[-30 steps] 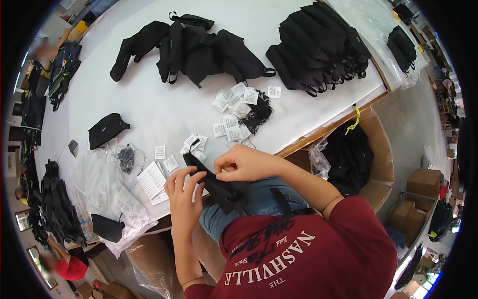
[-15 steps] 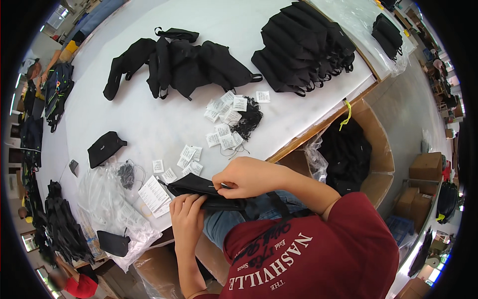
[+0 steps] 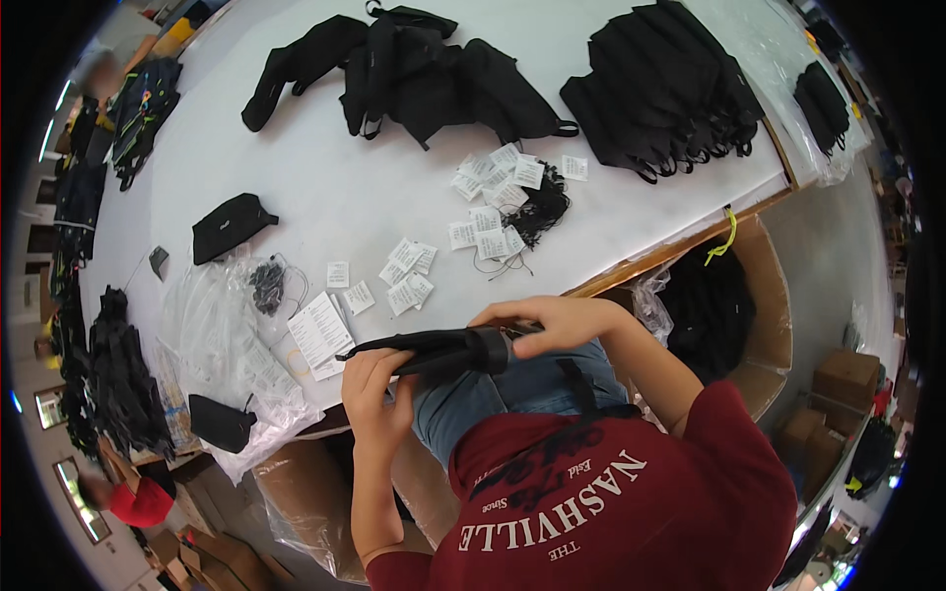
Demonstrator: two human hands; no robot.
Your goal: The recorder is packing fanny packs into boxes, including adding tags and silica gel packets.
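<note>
Fingers of the left hand (image 3: pixel 377 394) pinch the left end of one black pouch (image 3: pixel 424 345), while those of the right hand (image 3: pixel 557 323) close around its right end. Held over the lap at the table's near edge, the pouch lies with its long axis nearly crosswise — narrow left tip toward the paper sheets (image 3: pixel 320 333), right end toward the right hand. It looks like soft, matte cloth, slim and flattened. Two other dark pouches lie at left: one on the smooth white table (image 3: pixel 305 182), one on crinkled clear plastic (image 3: pixel 222 330). Two square white tags (image 3: pixel 338 275) lie singly beyond the sheets; others are bunched near one tangle of black cords (image 3: pixel 545 209).
</note>
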